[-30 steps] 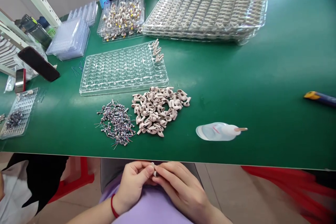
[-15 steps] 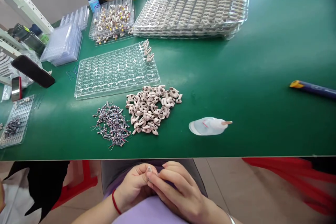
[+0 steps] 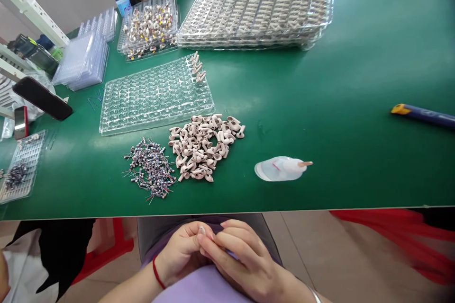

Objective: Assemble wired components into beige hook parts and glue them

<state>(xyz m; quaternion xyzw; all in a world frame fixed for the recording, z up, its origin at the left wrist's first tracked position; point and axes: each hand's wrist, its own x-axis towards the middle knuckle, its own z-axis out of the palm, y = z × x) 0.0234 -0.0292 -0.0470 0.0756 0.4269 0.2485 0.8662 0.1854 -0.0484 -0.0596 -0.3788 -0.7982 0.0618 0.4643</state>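
Assembly workshop: component trays [image 3: 156, 97], green bench [image 3: 355, 118]

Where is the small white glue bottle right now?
The glue bottle lies on its side on the green table, right of the pile of beige parts.

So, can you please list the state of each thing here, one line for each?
left hand: below the table edge, fingers pinching a small pale part
right hand: fingertips meeting the left hand's
near clear tray: mostly unfilled, few pieces in one corner
beige pieces: loose pile
wired parts: loose pile
white bottle: lying down
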